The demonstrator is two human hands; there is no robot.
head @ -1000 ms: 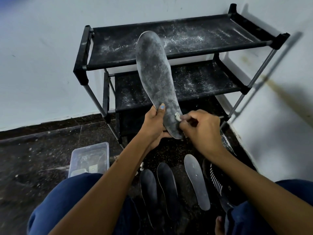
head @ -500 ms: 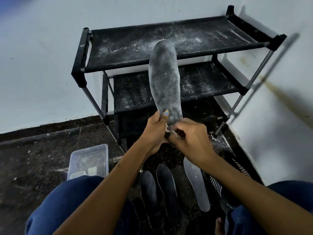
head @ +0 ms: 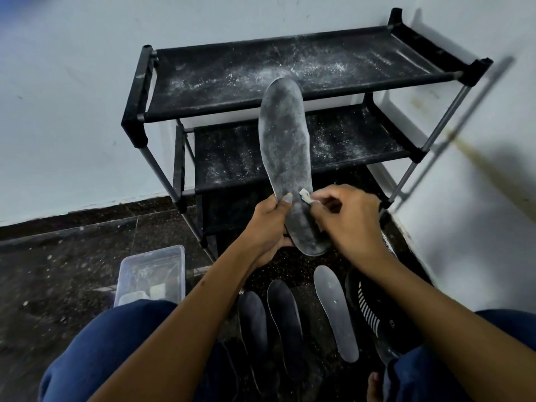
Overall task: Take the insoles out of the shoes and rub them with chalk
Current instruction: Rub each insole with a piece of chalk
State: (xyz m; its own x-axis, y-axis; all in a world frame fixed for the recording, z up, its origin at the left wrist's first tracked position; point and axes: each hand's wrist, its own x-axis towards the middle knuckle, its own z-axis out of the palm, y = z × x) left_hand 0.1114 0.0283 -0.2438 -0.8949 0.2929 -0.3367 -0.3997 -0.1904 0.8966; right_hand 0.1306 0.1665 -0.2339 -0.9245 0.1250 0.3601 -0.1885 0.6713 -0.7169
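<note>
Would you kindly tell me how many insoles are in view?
4: one held insole before the rack, three on the floor: left, middle, right. Others may be hidden.

The left hand (head: pixel 268 224) is gripping a dusty grey insole (head: pixel 285 158) by its lower edge, holding it upright before a black shoe rack (head: pixel 290 71) speckled with white powder. The right hand (head: pixel 349 219) is pinching a small white chalk (head: pixel 306 195) against the insole's right edge. On the dark floor (head: pixel 58 271) three insoles (head: pixel 335 311) are lying beside a black shoe (head: pixel 374 317), and a clear plastic box (head: pixel 153 274) is sitting to the left.
</note>
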